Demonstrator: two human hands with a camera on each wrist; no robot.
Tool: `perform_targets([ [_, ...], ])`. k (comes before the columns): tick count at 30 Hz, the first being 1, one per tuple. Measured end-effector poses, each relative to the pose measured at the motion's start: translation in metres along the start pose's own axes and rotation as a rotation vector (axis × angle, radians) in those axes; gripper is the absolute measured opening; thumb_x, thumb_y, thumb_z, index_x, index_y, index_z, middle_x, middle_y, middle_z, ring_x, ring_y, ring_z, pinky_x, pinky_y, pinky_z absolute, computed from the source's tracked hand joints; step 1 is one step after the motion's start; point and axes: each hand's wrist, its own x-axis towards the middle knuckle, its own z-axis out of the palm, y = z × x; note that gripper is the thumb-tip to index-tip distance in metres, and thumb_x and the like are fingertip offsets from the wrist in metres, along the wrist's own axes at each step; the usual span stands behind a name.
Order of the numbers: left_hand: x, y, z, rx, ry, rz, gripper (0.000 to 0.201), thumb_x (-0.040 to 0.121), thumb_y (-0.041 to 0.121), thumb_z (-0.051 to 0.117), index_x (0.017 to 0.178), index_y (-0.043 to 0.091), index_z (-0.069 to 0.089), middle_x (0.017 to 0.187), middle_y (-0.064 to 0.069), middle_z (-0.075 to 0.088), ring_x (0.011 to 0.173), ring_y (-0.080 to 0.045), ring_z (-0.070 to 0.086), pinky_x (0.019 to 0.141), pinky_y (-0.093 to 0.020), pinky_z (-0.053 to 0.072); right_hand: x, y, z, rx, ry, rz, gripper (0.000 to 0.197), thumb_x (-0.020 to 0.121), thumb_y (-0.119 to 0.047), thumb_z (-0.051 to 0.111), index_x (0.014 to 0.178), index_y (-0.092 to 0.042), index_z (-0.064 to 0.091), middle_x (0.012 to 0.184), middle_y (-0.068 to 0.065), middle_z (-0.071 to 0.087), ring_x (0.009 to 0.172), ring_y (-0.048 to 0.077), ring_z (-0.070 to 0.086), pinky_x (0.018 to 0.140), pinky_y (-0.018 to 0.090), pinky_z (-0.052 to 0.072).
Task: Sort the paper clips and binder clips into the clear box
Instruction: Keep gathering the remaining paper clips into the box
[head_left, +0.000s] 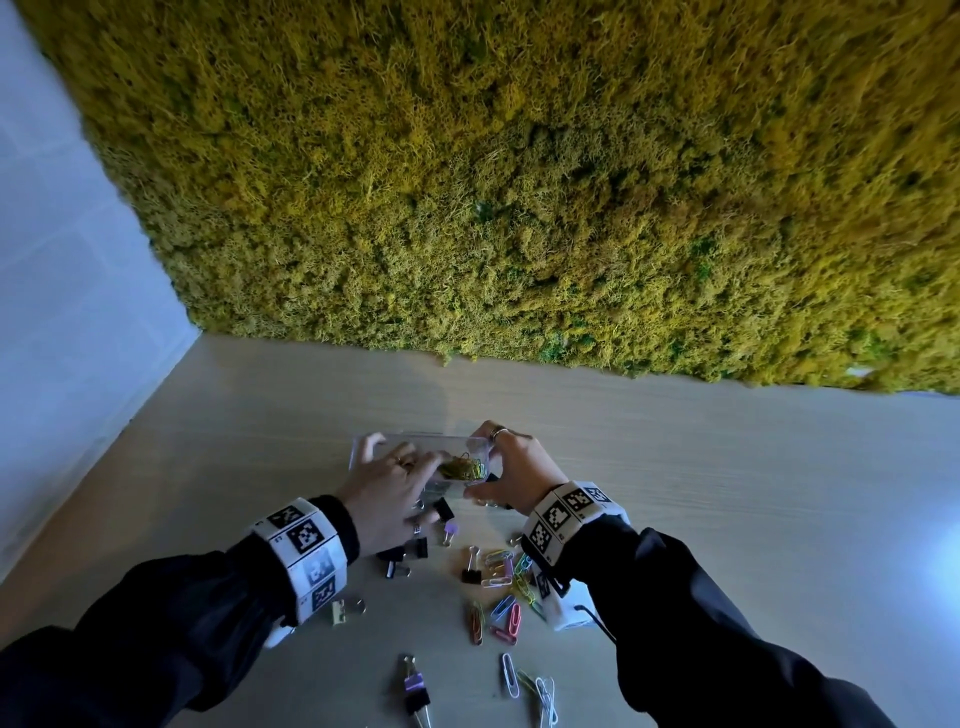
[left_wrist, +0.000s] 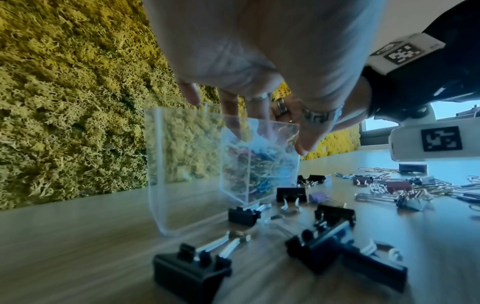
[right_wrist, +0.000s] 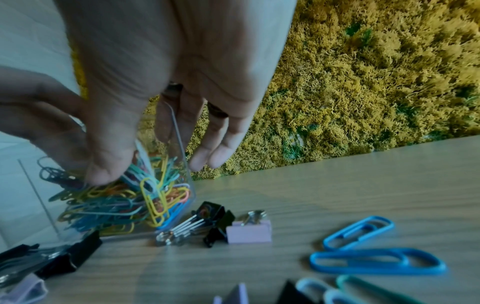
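Right hand (head_left: 519, 467) grips the clear box (left_wrist: 187, 164) at its right end, thumb near side, fingers far side. Left hand (head_left: 384, 488) reaches into the box top, fingers loosely extended; contents of its grasp cannot be determined. Box stands on the wooden table (head_left: 727, 493), holding paper clips (right_wrist: 124, 203); binder clips (left_wrist: 192, 267) lie around it. Wristbands (head_left: 306, 551) carry coded markers; no legible writing.

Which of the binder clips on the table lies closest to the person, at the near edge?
The purple-and-black binder clip at the bottom of the head view, left of the white paper clips. The other binder clips, such as the cream one, lie farther up toward the clear box.
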Motion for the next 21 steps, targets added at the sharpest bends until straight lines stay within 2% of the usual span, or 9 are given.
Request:
perform_targets([
  [2,-0.001,0.003,-0.002,0.023,0.063,0.032,0.052,0.080,0.056,0.036,0.122,0.025,0.031,0.099,0.007,0.067,0.103,-0.013,0.060,0.096,-0.043,0.020,0.001,0.000,0.000,-0.003,-0.005,0.002,0.051,0.065,-0.019,0.079,0.110,-0.010,0.055,0.110,0.009,0.064,0.100,0.021,0.060,0.084,0.026,0.046],
  [3,-0.001,0.008,-0.005,0.014,0.080,0.020,0.052,0.076,0.057,0.035,0.118,0.025,0.038,0.096,0.008,0.068,0.098,-0.014,0.062,0.092,-0.043,0.024,0.001,0.000,0.000,-0.003,-0.006,-0.005,0.051,0.066,-0.019,0.079,0.110,-0.010,0.055,0.109,0.009,0.064,0.100,0.021,0.060,0.085,0.027,0.047],
  [4,0.001,0.012,-0.007,-0.005,0.060,0.025,0.054,0.075,0.057,0.033,0.118,0.026,0.041,0.104,0.007,0.066,0.104,-0.015,0.059,0.092,-0.045,0.027,0.001,0.000,-0.001,0.000,-0.006,-0.013,0.050,0.066,-0.018,0.079,0.108,-0.010,0.055,0.109,0.009,0.065,0.099,0.022,0.060,0.085,0.029,0.048],
  [6,0.007,0.019,-0.008,-0.034,-0.040,0.004,0.055,0.078,0.057,0.031,0.126,0.033,0.040,0.132,0.006,0.048,0.127,-0.020,0.037,0.101,-0.050,0.021,0.002,0.001,-0.001,0.001,-0.008,-0.024,0.049,0.066,-0.018,0.079,0.107,-0.010,0.054,0.108,0.009,0.065,0.098,0.022,0.061,0.085,0.031,0.049],
  [8,0.013,0.024,-0.011,-0.021,-0.136,-0.054,0.046,0.084,0.053,0.038,0.128,0.041,0.036,0.142,0.005,0.034,0.135,-0.025,0.021,0.107,-0.053,0.012,0.002,0.001,-0.001,-0.002,-0.014,-0.036,0.049,0.066,-0.018,0.079,0.107,-0.010,0.055,0.109,0.009,0.065,0.098,0.022,0.061,0.086,0.032,0.050],
  [10,0.016,0.025,-0.014,0.001,-0.163,-0.061,0.044,0.086,0.050,0.042,0.128,0.043,0.033,0.143,0.002,0.031,0.135,-0.027,0.019,0.107,-0.054,0.011,0.003,0.002,0.000,-0.005,-0.009,-0.050,0.049,0.066,-0.018,0.079,0.107,-0.009,0.055,0.108,0.010,0.065,0.097,0.022,0.062,0.086,0.033,0.050],
  [14,0.016,0.024,-0.013,-0.002,-0.128,-0.069,0.046,0.083,0.048,0.045,0.127,0.047,0.033,0.133,0.002,0.037,0.127,-0.024,0.026,0.101,-0.051,0.019,0.005,0.006,0.001,-0.007,0.010,-0.068,0.047,0.065,-0.018,0.078,0.106,-0.009,0.055,0.103,0.011,0.066,0.095,0.024,0.062,0.084,0.035,0.051],
  [17,0.020,0.025,-0.014,0.018,-0.209,-0.096,0.041,0.082,0.048,0.045,0.121,0.049,0.035,0.133,0.001,0.037,0.129,-0.026,0.024,0.103,-0.054,0.018,0.007,0.008,0.003,-0.024,-0.001,-0.065,0.049,0.066,-0.020,0.078,0.108,-0.011,0.055,0.105,0.010,0.065,0.096,0.023,0.061,0.086,0.037,0.051],
  [21,0.025,0.025,-0.017,-0.001,-0.224,-0.111,0.046,0.080,0.049,0.048,0.124,0.047,0.035,0.137,0.002,0.034,0.131,-0.025,0.022,0.102,-0.053,0.016,0.012,0.006,-0.002,-0.045,-0.048,-0.051,0.053,0.067,-0.022,0.078,0.112,-0.010,0.053,0.110,0.010,0.064,0.100,0.022,0.060,0.087,0.028,0.047],
])
